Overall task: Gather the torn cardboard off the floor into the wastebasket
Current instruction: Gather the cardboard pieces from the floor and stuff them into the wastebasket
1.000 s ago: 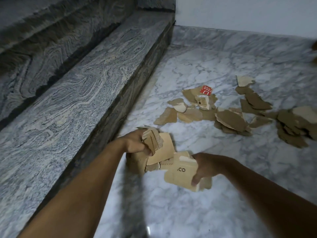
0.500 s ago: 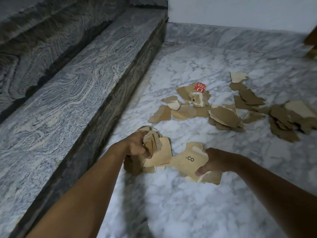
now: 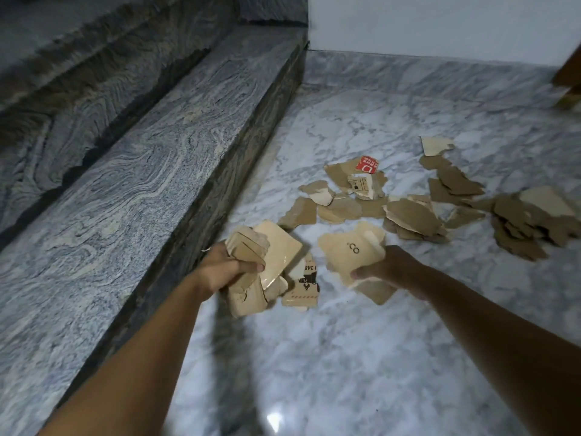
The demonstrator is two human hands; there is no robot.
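Observation:
My left hand [image 3: 224, 269] grips a thick bundle of torn cardboard pieces [image 3: 270, 256] just above the marble floor, close to the step. My right hand [image 3: 388, 269] holds a pale piece printed "CO" [image 3: 349, 250] with another brown piece under it. Between the two hands hangs a printed scrap [image 3: 303, 284]. Beyond them, many torn brown pieces [image 3: 408, 215] lie scattered on the floor, one with a red label [image 3: 367, 164]. No wastebasket is in view.
A grey granite step [image 3: 141, 184] runs along the left, with a second step above it. A white wall [image 3: 440, 23] closes the far side. A brown wooden object [image 3: 570, 80] shows at the right edge. Bare marble floor [image 3: 345, 372] lies near me.
Both hands have lifted with their cardboard and moved a little apart. The "CO" piece has turned upward in my right hand. The view shifted slightly to the right.

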